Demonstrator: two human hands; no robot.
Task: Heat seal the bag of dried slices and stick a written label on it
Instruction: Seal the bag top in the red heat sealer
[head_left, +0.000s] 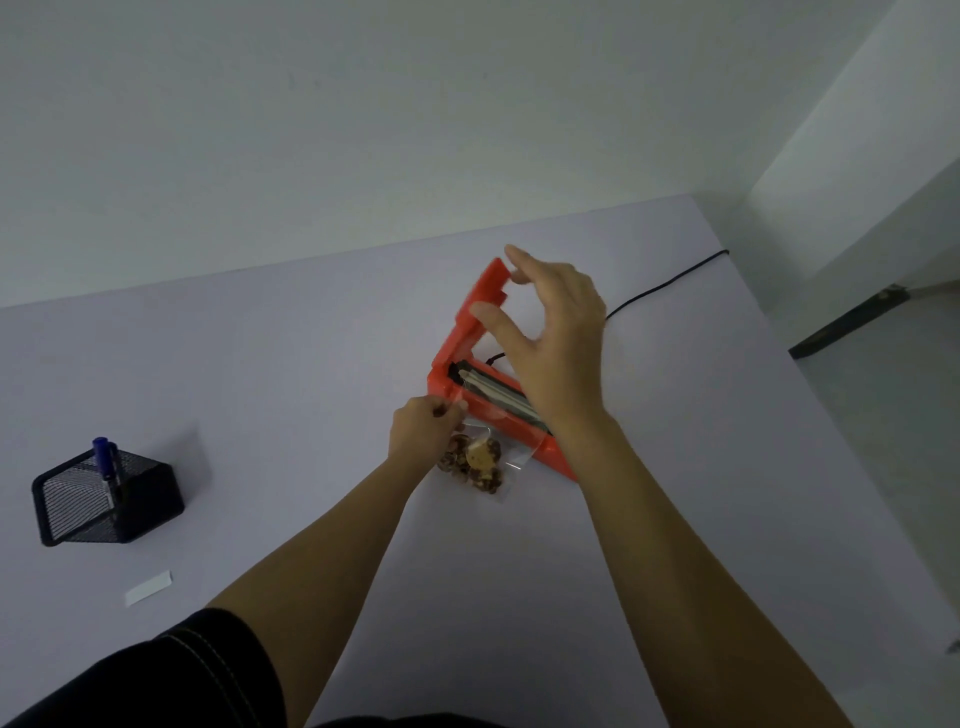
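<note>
Dark sleeve (171, 670), pale stitching, bare forearms

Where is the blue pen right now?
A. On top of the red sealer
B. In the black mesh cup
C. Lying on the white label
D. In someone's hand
B: the blue pen stands in the black mesh cup at the left of the table, away from both hands.

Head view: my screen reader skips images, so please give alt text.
A left hand pinches a clear bag of dried slices at an open orange heat sealer; the open right hand reaches its raised lid.
</note>
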